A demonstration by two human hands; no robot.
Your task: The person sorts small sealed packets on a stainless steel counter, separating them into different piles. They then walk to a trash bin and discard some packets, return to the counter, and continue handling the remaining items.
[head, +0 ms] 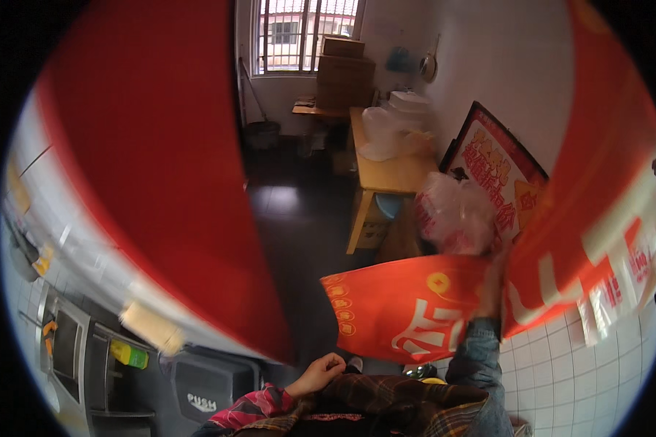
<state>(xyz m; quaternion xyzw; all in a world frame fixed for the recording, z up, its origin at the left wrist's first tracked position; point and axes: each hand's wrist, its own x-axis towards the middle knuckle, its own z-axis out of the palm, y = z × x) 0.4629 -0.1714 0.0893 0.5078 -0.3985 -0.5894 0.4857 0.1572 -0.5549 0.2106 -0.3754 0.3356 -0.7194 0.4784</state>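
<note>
A red door curtain hangs in parts before me. Its plain red panel [186, 180] fills the left. At the right hangs an orange-red panel [557, 273] with large white characters, and between them a lower orange-red piece [382, 295] with a coin motif spreads out. My right hand [493, 284], blurred, reaches up against the curtain where these two pieces meet; its fingers are hard to make out, so a grip cannot be told. Low in front of my body, my left hand [325, 371] has its fingers curled, with nothing visible in them.
Beyond the curtain stand a wooden table [388, 175] with plastic bags, stacked cardboard boxes [344, 79] by a barred window, and a framed poster [495, 164] leaning at the wall. A full plastic bag [454, 213] is near it. A grey push-lid bin [213, 377] stands at lower left.
</note>
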